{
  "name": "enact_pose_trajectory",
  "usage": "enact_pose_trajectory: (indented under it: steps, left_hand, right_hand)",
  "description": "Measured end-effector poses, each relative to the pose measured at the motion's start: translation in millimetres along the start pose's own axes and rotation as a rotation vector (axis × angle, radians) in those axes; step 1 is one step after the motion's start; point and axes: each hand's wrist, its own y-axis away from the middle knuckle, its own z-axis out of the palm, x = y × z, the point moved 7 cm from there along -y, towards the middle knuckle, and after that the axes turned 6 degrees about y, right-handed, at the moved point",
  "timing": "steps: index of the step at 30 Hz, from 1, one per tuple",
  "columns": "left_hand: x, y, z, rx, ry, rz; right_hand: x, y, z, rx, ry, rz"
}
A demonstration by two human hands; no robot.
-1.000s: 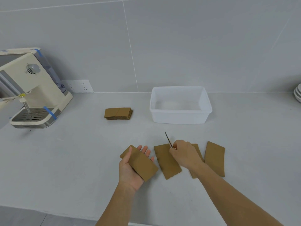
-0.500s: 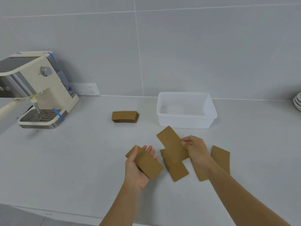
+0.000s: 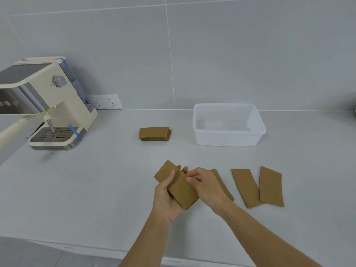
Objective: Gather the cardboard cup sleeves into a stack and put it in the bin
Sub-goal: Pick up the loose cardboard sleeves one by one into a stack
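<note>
My left hand (image 3: 166, 199) lies palm up and holds a small stack of flat brown cardboard sleeves (image 3: 180, 186), thumb over its edge. My right hand (image 3: 208, 185) rests against the right side of that stack, fingers curled on it. Three more sleeves lie flat on the counter to the right: one (image 3: 224, 185) partly hidden behind my right hand, one (image 3: 245, 186) in the middle, one (image 3: 271, 185) furthest right. A tidy pile of sleeves (image 3: 154, 133) sits further back. The translucent white bin (image 3: 228, 139) stands behind, to the right.
A cream espresso machine (image 3: 48, 105) with blue tape stands at the left against the tiled wall, beside a wall socket (image 3: 105, 102). The counter's front edge (image 3: 77, 245) runs just below my forearms.
My right hand lifted a sleeve off the counter and brought it left onto the sleeve in my left hand. The view shifted, with the machine now closer in.
</note>
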Motion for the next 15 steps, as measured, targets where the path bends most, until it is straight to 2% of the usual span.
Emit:
enact_pose_trajectory:
  steps: [9,15]
  left_hand:
    - [1.0,-4.5,-10.4,0.027,0.047,-0.028]
    - [-2.3,-11.7,-18.3,0.078,0.037,-0.019]
  right_hand:
    - [7.8,-2.2,3.1,0.086,0.138,-0.086]
    - [36.0,-8.1,-25.1,0.247,0.344,0.024]
